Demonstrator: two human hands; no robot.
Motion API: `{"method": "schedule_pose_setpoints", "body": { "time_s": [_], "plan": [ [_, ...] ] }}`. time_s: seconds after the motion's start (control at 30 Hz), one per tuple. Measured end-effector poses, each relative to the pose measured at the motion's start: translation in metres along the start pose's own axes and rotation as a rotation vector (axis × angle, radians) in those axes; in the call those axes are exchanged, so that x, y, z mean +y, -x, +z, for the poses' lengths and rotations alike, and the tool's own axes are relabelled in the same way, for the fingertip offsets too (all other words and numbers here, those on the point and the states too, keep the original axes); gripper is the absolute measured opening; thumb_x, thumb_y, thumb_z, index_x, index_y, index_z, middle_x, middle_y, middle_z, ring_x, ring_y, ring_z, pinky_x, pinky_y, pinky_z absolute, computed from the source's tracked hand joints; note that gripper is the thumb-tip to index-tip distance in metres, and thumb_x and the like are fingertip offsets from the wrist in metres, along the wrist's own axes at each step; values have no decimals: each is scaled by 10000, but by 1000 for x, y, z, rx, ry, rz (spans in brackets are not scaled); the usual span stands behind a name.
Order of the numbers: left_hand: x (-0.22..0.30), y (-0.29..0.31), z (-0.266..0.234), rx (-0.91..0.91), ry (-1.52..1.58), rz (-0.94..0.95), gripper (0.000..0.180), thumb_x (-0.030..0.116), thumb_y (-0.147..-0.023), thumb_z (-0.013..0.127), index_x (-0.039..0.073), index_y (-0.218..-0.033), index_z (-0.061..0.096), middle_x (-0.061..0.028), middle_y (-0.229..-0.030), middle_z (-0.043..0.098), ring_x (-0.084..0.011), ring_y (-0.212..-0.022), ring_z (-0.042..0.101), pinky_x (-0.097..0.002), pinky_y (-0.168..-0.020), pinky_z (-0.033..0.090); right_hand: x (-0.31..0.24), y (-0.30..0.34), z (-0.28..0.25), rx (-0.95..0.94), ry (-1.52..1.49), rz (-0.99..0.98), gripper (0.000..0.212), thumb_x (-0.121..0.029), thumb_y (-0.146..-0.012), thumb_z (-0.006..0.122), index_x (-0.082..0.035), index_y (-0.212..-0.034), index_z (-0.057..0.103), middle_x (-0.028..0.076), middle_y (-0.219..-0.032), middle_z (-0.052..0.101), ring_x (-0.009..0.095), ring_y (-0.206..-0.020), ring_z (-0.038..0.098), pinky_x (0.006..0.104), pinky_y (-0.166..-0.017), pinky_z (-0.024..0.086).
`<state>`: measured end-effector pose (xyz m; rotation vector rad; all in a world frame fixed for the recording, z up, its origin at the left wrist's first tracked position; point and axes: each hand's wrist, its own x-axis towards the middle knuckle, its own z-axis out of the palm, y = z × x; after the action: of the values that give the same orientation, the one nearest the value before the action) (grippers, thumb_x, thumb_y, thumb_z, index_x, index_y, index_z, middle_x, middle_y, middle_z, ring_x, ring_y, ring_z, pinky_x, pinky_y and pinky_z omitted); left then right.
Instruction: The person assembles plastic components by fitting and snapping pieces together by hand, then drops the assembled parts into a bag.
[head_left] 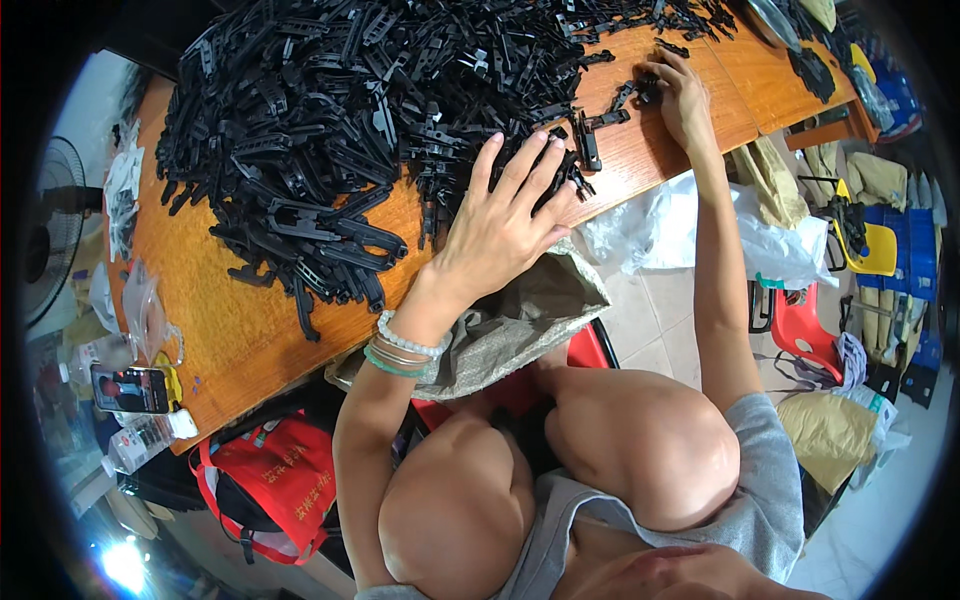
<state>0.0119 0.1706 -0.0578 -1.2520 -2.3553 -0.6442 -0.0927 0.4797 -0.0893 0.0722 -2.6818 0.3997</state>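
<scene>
A large heap of black plastic clip-like parts point(290, 130) covers much of the wooden table point(230, 340). My left hand point(505, 215) lies palm down at the table's near edge, fingers spread over several of these parts. Below that hand, the mouth of a woven sack point(530, 320) gapes between the table edge and my knees. Farther right, my right hand point(683, 100) is curled over the tabletop, its fingers bent round a black plastic part point(648, 92). A few loose black parts point(590, 145) lie between my two hands.
On the left, a phone point(135, 388) stands by a plastic bottle point(150, 440). A red bag point(270, 485) is below the table edge. White plastic sheeting point(650, 225) hangs at right, near a red chair point(805, 335) and a yellow chair point(870, 245). A fan point(55, 230) stands far left.
</scene>
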Motion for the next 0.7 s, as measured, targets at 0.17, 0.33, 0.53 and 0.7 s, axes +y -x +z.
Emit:
{"method": "schedule_pose_setpoints", "body": {
  "time_s": [0.17, 0.33, 0.53, 0.7],
  "plan": [
    [1, 6, -4, 4, -16, 4, 457, 272, -715, 711, 74, -1108, 584, -171, -1306, 452, -330, -1247, 390, -543, -1032, 251, -39, 0, 0, 63, -71, -154, 265, -49, -806, 583, -83, -1066, 623, 98, -1240, 548, 299, -1171, 479, 376, -987, 372],
    [10, 18, -25, 189, 21, -85, 436, 237, -737, 708, 72, -1125, 595, -188, -1267, 495, -348, -1174, 468, -516, -999, 309, -47, 6, 7, 164, -269, -196, 273, -62, -765, 644, -96, -1034, 617, 89, -1183, 584, 284, -1151, 490, 434, -986, 292],
    [37, 11, -128, 194, 751, -336, 222, 116, -784, 560, 1, -968, 609, -164, -1007, 593, -260, -835, 601, -358, -693, 497, -68, 25, -15, 381, -501, 20, 183, -35, -780, 685, 7, -955, 652, 92, -968, 662, 166, -931, 612, 273, -828, 464],
    [64, 52, -189, -217, 617, -588, 194, 196, -790, 566, 60, -926, 595, -105, -899, 572, -206, -745, 586, -337, -583, 489, -172, 44, -47, 265, -877, -8, 228, 26, -806, 647, 61, -1026, 601, 109, -840, 652, 127, -724, 627, 221, -675, 492]
  ]
}}
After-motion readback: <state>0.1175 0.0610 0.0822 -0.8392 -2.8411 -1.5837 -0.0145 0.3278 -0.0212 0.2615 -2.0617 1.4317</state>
